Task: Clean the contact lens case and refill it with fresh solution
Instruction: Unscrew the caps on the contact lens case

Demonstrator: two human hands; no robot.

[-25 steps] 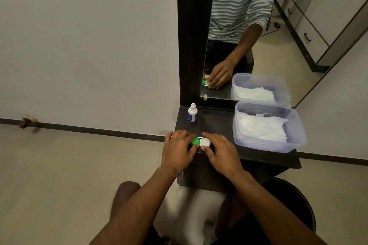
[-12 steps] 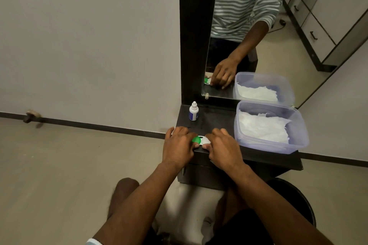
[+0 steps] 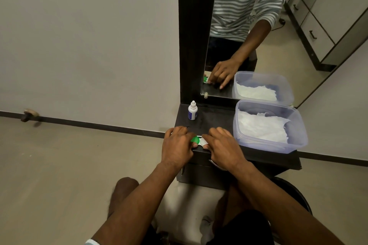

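The contact lens case [image 3: 199, 141] lies near the front edge of the dark shelf [image 3: 215, 119]; a green cap and a white cap show between my hands. My left hand [image 3: 177, 146] grips the green-capped side with curled fingers. My right hand [image 3: 223, 146] grips the white-capped side, covering most of it. A small white solution bottle [image 3: 192, 113] with a blue label stands upright at the shelf's back left, apart from both hands.
A clear plastic tub [image 3: 298, 125] holding white tissue sits on the shelf's right side. A mirror [image 3: 249, 32] in a dark frame rises behind the shelf. A dark round bin [image 3: 296, 195] stands on the floor at lower right.
Both hands have closed in over the case, so less of the white cap shows. The case has stayed at the shelf's front edge.
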